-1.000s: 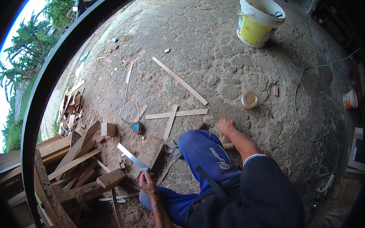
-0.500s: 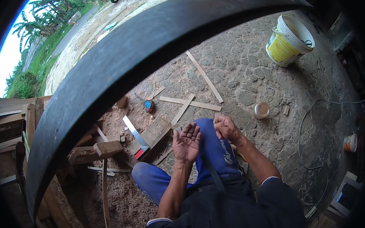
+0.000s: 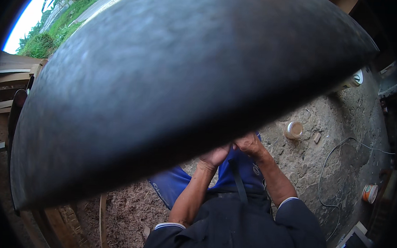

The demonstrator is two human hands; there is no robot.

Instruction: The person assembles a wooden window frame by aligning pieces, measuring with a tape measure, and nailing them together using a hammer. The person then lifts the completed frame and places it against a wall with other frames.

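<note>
A large dark curved surface (image 3: 165,78), blurred and close, possibly a cap brim, covers most of the upper picture. Just below its edge, my left hand (image 3: 217,156) lies over my lap, its palm side partly showing and its fingers hidden. My right hand (image 3: 249,145) meets it there, fingers curled in; whatever they hold, if anything, is out of sight. Blue trousers (image 3: 231,174) show beneath both hands. To the right of my knee stands a small jar (image 3: 294,130) with a pale brown top.
A bucket (image 3: 356,79) peeks out at the upper right. A thin cable (image 3: 321,178) loops over the rough stone floor, near an orange-and-white tub (image 3: 369,193). Stacked timber (image 3: 10,82) lies at the left, with wood shavings (image 3: 130,214) by my left leg.
The dark surface has dropped and covers far more, hiding the square, tape measure and wood strips. My left hand has moved right, and both hands have come together.
</note>
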